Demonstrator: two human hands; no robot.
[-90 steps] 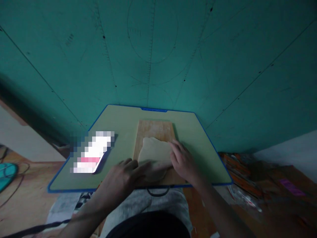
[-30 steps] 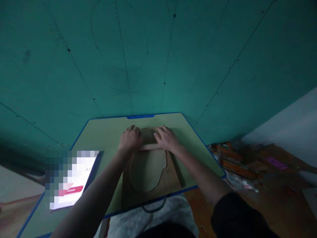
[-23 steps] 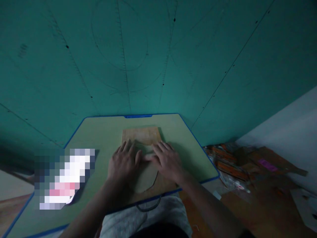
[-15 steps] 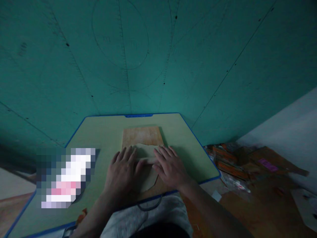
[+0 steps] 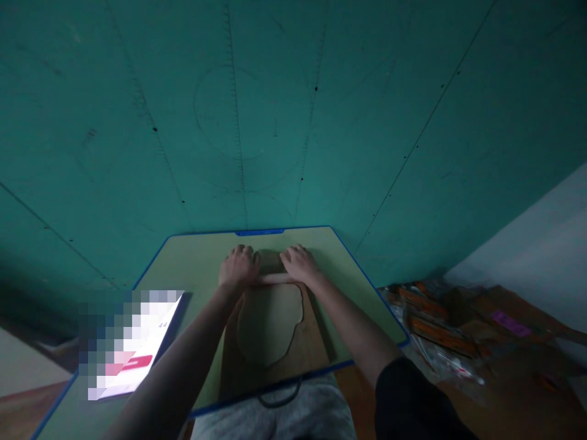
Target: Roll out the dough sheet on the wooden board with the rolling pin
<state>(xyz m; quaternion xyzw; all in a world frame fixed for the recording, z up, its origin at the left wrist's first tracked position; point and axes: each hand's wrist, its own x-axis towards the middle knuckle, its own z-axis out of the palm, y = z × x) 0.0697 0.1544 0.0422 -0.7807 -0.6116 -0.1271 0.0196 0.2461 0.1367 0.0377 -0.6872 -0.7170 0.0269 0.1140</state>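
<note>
A flat, irregular sheet of dough lies on a wooden board. Across the dough's far edge runs a pale rolling pin, of which only the middle shows between my hands. My left hand covers the pin's left end, its fingers bent down over it. On the other end rests my right hand, closed over the pin in the same way. Both arms reach forward on either side of the dough. My palms hide the pin's ends.
The board lies on a pale folding table with a blue rim, against a green wall. A lit screen, partly pixelated, stands at the left. Plastic-wrapped packages and cardboard lie on the floor at right.
Both hands have moved away from me with the rolling pin, from mid-dough to its far edge. Their outstretched fingers now bend over the pin. More of the near dough shows.
</note>
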